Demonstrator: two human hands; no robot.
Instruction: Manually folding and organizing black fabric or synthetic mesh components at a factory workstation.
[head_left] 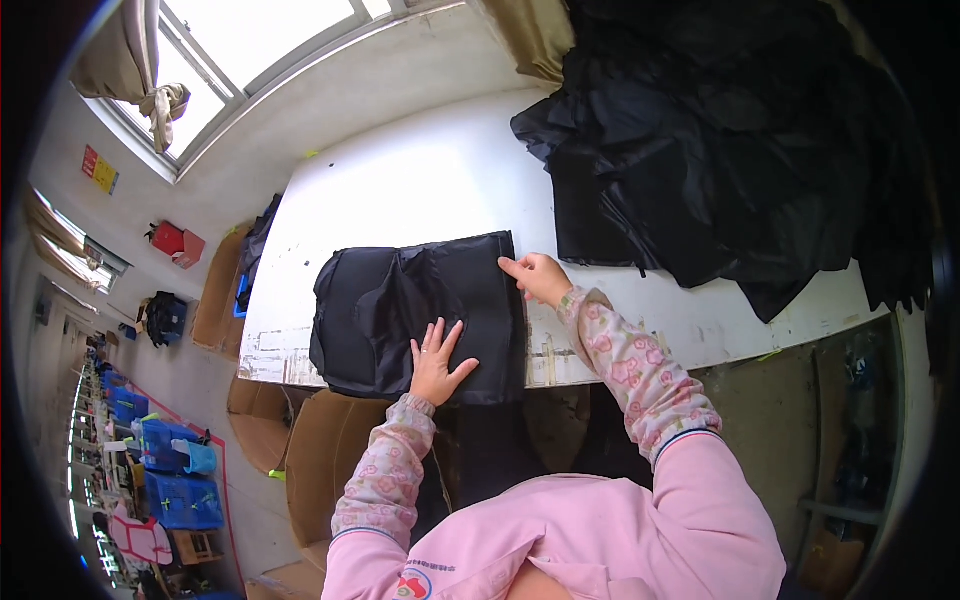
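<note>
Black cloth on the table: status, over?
Left hand flat on black cloth. Right hand at its right edge. Black fabric heap apart, nothing in the way.
</note>
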